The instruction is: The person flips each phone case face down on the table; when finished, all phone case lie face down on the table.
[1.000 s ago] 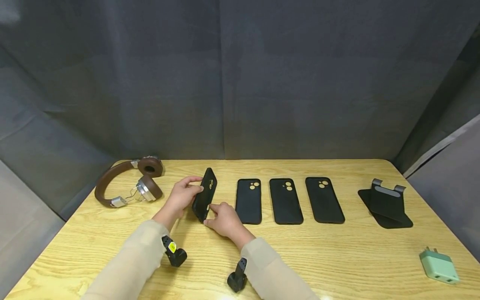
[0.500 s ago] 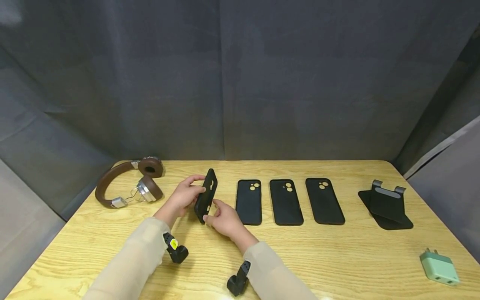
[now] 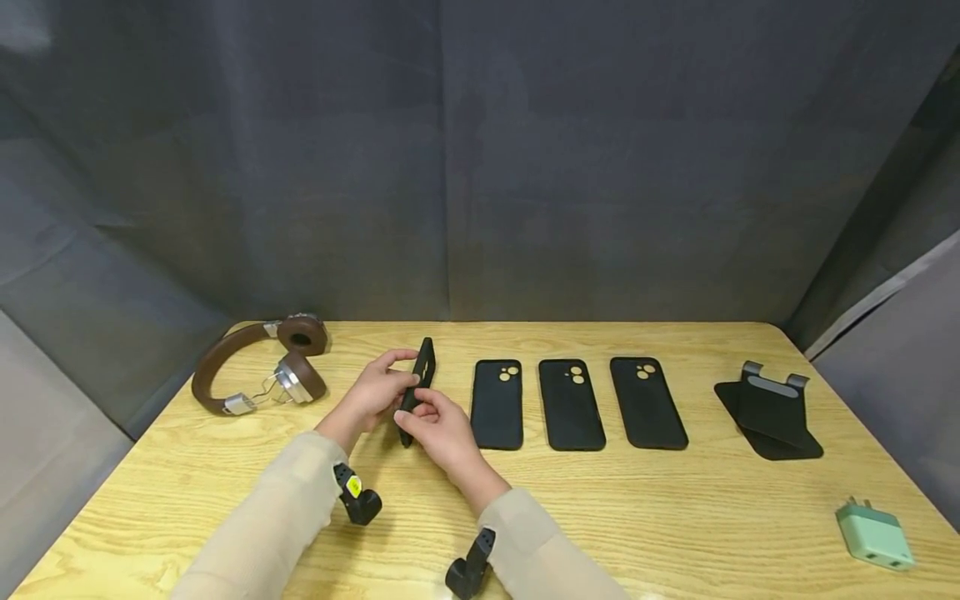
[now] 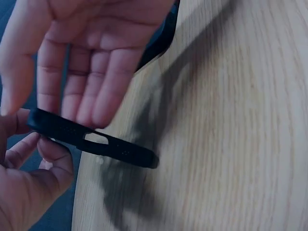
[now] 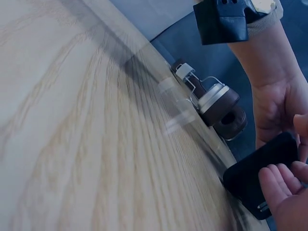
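A black phone case [image 3: 426,367] stands on its long side, nearly edge-on, with the left hand [image 3: 378,390] holding it from the left between thumb and fingers. The right hand [image 3: 446,429] is at its right face, near the close end. In the left wrist view, the right hand's fingers [image 4: 98,91] are fairly straight against the case [image 4: 62,130], thumb apart. A port cut-out shows in the case's short edge. The right wrist view has the same case [image 5: 260,166] partly covered by fingers. To the right lie three more black phone cases, the nearest one [image 3: 497,408] first.
Brown headphones [image 3: 225,362] lie at the table's left. Beyond the row of cases stands a black folding stand [image 3: 772,412]. A green charger [image 3: 873,533] sits near the right front edge. A dark curtain [image 3: 450,167] hangs behind the wooden table [image 3: 675,517].
The held phone case has turned from showing its face to nearly edge-on. The right hand has shifted from the case's near bottom corner up onto its right face.
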